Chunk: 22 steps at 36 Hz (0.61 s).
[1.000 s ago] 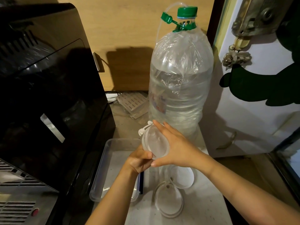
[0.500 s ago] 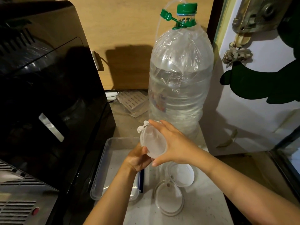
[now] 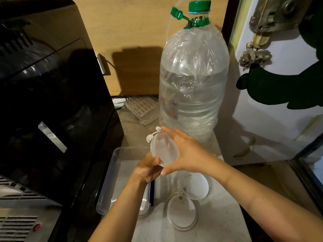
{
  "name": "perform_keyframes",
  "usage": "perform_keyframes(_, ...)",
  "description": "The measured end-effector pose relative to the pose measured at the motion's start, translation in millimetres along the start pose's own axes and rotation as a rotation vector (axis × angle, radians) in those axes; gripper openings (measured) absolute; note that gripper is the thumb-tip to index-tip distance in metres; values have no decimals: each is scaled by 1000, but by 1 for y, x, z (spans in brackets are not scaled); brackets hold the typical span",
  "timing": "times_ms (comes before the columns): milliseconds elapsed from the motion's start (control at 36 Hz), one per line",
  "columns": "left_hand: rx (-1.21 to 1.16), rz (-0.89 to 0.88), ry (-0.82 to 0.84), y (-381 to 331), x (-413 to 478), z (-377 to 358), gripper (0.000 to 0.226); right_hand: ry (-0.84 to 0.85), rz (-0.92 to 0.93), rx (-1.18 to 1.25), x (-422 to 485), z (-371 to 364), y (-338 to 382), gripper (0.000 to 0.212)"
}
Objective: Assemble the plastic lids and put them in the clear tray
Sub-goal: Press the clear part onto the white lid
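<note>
Both hands hold a round translucent plastic lid (image 3: 164,151) tilted on edge above the clear tray (image 3: 118,165). My right hand (image 3: 185,154) wraps its far rim, thumb below and fingers on top. My left hand (image 3: 148,169) pinches its lower left edge. A small white tab sticks out at the lid's upper left. On the counter lie a white round lid part (image 3: 195,186) and a clear round lid part (image 3: 181,211), overlapping a little. The tray looks to hold nothing; my left forearm hides part of it.
A big water bottle (image 3: 194,81) with a green cap stands right behind my hands. A black appliance (image 3: 52,110) walls off the left side. A white door (image 3: 279,102) is at the right. Ribbed plastic pieces (image 3: 141,109) lie at the back.
Both hands have kept the lid and shifted it slightly up and left over the tray's near corner. The parts on the counter have not moved.
</note>
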<state>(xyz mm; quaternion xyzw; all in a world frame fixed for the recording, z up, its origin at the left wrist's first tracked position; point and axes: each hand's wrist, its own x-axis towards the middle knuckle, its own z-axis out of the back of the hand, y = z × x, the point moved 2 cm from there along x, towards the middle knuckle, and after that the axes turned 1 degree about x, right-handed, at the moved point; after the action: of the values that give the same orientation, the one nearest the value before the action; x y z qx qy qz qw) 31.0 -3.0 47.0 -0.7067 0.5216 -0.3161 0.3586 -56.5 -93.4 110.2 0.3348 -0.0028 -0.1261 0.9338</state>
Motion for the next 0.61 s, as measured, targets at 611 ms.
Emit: perform_keyframes(611, 107, -4, 0, -2, -1, -1, 64, 22, 5, -24, -1, -2, -1, 120)
